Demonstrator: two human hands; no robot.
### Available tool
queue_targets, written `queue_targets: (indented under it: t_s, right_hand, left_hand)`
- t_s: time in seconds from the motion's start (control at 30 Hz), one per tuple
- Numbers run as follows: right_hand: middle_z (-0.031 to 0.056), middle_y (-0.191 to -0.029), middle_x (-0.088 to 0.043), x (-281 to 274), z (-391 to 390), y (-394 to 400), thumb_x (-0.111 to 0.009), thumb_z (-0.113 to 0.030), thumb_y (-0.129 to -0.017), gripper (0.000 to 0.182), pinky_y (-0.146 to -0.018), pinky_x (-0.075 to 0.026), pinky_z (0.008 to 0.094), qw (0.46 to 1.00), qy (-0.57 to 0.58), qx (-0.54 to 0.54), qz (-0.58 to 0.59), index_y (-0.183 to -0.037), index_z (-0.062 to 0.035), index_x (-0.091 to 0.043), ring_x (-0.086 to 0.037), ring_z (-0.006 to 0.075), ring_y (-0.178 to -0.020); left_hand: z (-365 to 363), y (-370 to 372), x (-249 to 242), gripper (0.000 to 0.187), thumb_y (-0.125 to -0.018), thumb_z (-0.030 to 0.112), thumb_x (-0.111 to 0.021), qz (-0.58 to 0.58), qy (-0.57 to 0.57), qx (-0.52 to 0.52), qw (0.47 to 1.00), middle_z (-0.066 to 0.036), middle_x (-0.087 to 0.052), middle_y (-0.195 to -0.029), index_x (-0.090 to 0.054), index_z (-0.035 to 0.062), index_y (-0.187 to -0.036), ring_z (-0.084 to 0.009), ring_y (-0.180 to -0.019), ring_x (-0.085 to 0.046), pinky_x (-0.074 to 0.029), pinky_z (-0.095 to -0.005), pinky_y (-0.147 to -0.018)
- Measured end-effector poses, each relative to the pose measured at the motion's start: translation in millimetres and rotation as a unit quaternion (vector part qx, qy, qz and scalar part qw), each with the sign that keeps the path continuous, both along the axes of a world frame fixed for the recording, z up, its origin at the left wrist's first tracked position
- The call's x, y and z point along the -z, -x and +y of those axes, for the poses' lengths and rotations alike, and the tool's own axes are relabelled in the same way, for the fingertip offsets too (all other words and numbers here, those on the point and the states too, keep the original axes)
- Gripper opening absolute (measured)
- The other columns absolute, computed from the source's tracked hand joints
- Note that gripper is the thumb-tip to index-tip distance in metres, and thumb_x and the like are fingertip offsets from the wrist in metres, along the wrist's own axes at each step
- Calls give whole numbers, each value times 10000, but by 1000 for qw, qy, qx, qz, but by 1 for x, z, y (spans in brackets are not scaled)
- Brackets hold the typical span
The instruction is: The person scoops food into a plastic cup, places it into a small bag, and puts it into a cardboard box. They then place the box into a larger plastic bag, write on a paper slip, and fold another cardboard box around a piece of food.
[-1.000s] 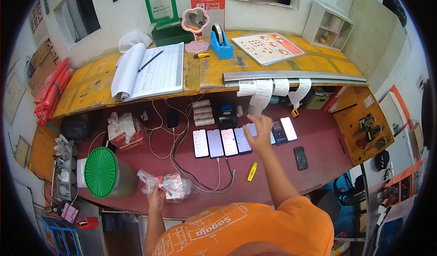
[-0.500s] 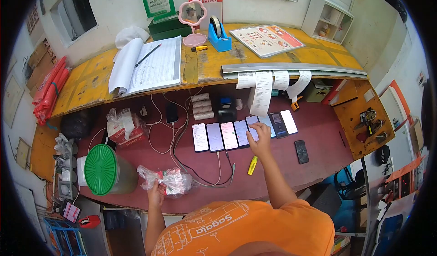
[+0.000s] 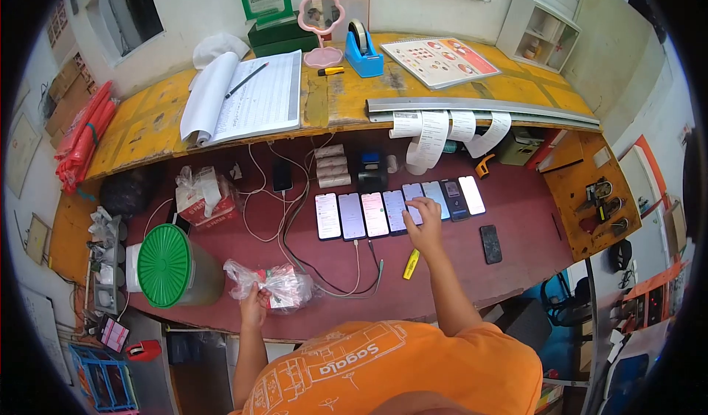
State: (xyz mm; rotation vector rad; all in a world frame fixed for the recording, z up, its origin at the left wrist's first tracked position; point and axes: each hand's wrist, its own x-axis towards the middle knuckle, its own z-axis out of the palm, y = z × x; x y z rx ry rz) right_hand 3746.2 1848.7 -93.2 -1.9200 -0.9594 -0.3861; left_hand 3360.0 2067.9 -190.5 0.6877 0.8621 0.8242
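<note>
My left hand [image 3: 254, 309] is closed on the gathered top of a clear plastic bag [image 3: 293, 289] with something red and white inside. The bag lies near the front edge of the dark red desk. My right hand [image 3: 425, 229] hovers at a row of several lit smartphones [image 3: 375, 214], thumb and fingers apart. Its fingertips overlap the lower part of one phone [image 3: 415, 195] right of the row's middle. Below this hand lies a yellow highlighter [image 3: 411, 264], and to the right a dark phone [image 3: 490, 244].
A green-lidded container [image 3: 164, 266] stands left of the bag, with a red and white box [image 3: 206, 197] behind. Charging cables [image 3: 279, 227] cross the desk. Receipts [image 3: 430, 138] hang from a metal rail [image 3: 479, 109]. An open ledger [image 3: 251, 98] and blue tape dispenser [image 3: 363, 55] occupy the yellow shelf.
The whole view has shifted slightly. The long hanging receipt has curled upward at its lower end. My left hand keeps its hold on the bag; my right hand stays over the phones.
</note>
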Motion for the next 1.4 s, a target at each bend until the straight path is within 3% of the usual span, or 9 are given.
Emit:
queue_targets:
  t_s: [0.1,0.17,0.23,0.4,0.47,0.6,0.67,0.77,1.4]
  right_hand:
    - [101,-1021,-597,-14,3,-5,-649,-114,-794,251,-858,-425,362,993,-55,-69,75,-1031,-49,-598,-543,260,-972]
    - [89,-1033,-617,-48,9,-12,-611,-92,-852,269,-861,-451,321,916,-204,-185,291,-1104,-16,-553,-582,200,-955]
    - [87,-1039,-614,-105,7,-31,-577,-80,-884,291,-869,-451,283,897,-231,-264,268,-1153,10,-513,-583,160,-950]
    - [109,-938,-629,-221,37,-102,-533,-127,-899,316,-805,-465,284,918,-286,-254,105,-1176,24,-512,-595,155,-862]
    - [64,-779,-612,-245,63,-141,-533,-150,-897,249,-668,-457,239,921,-278,-264,76,-1080,13,-578,-577,112,-713]
    - [-18,-584,-467,-221,93,-220,-556,-234,-906,196,-446,-328,204,942,-208,-202,169,-875,-43,-580,-417,63,-486]
    - [-63,-497,-303,-213,98,-226,-554,-245,-905,235,-369,-167,222,890,-302,-170,295,-718,-105,-536,-244,39,-390]
    - [-48,-462,-338,-214,94,-224,-574,-214,-881,342,-341,-185,243,871,-318,-200,317,-587,-131,-419,-271,57,-357]
    - [-53,-478,-342,-213,94,-222,-573,-260,-888,321,-355,-180,244,887,-265,-139,351,-624,-99,-486,-271,54,-379]
  left_hand:
    - [1,1,1,103,-915,167,-565,-2,-1,-1,1000,-14,-534,-752,-541,67,-913,-114,-693,-535,-491,-272,-664]
    - [3,3,8,93,-912,148,-566,2,-1,8,1000,-16,-537,-763,-543,59,-926,-118,-708,-538,-487,-269,-675]
    - [5,2,11,88,-896,120,-582,-11,-6,10,1000,-28,-548,-772,-547,48,-932,-128,-715,-547,-495,-277,-684]
    - [5,7,10,83,-873,65,-597,-14,1,39,999,-38,-558,-783,-556,27,-935,-138,-730,-551,-492,-278,-706]
    - [5,3,9,79,-869,58,-600,-18,-14,28,999,-36,-557,-784,-561,20,-926,-137,-727,-550,-486,-271,-710]
    - [3,2,2,77,-867,57,-601,-14,-11,17,1000,-34,-557,-785,-564,27,-928,-137,-726,-550,-492,-275,-696]
    - [5,5,14,82,-867,53,-599,-19,-21,1,1000,-34,-560,-789,-558,33,-935,-138,-721,-554,-501,-279,-678]
    - [8,4,18,110,-860,23,-594,-21,-13,-3,1000,-38,-565,-810,-544,36,-956,-135,-716,-558,-509,-278,-663]
    - [7,10,20,49,-862,13,-540,-43,-9,3,999,-70,-573,-801,-549,13,-910,-168,-748,-571,-503,-304,-717]
